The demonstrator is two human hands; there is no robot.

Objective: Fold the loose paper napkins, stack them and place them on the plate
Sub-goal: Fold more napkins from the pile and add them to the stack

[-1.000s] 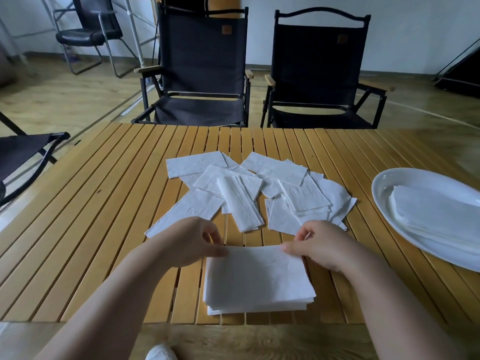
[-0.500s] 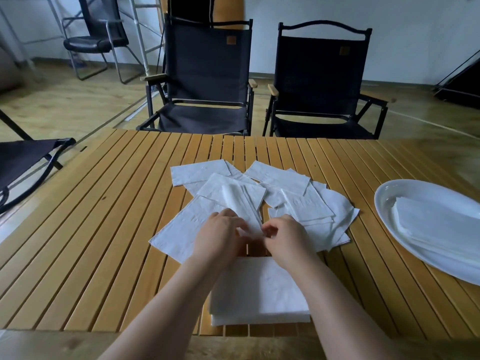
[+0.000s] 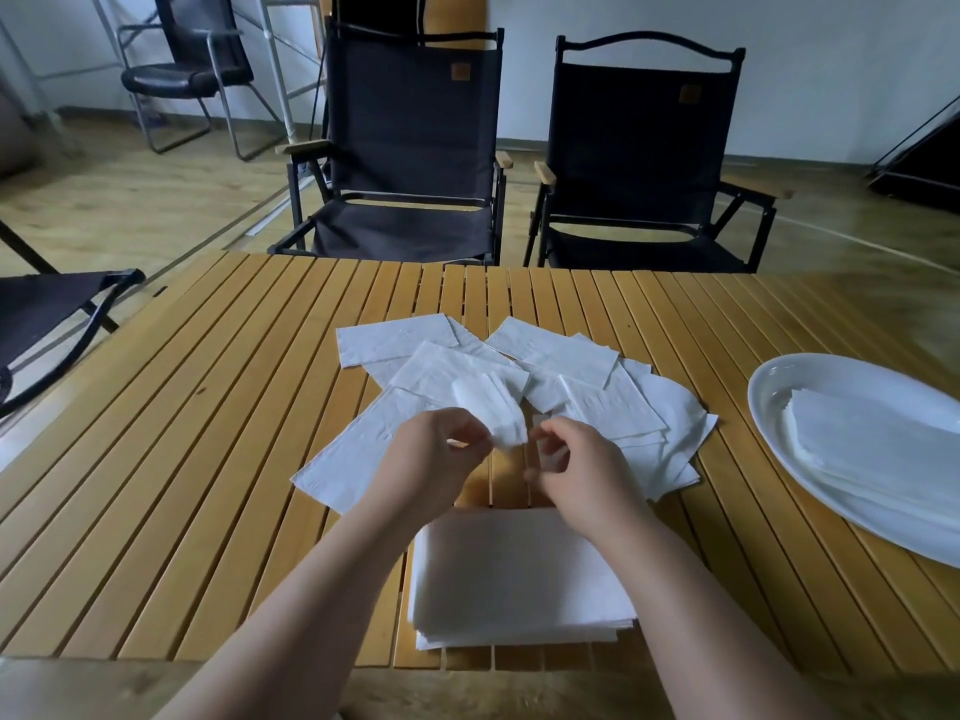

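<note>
Slatted wooden worktop (image 3: 208, 407), black chairs (image 3: 410, 148) behind. Left hand (image 3: 436, 459) pinches near end of narrow white napkin (image 3: 488, 407), raised over loose pile (image 3: 571, 366). Right hand (image 3: 582, 475) curled just beside it; hold unclear. Squared folded stack (image 3: 519, 574) beneath wrists. White plate (image 3: 769, 387) at right carries more napkins.

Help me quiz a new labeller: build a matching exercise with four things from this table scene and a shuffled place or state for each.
Things:
1 plate
2 folded stack
3 loose napkins
4 left hand

Places or states:
A pinching a napkin
B middle of the table
C nearest table edge
D table's right side

Pairs: 1-D, 2-C, 3-B, 4-A.
</note>
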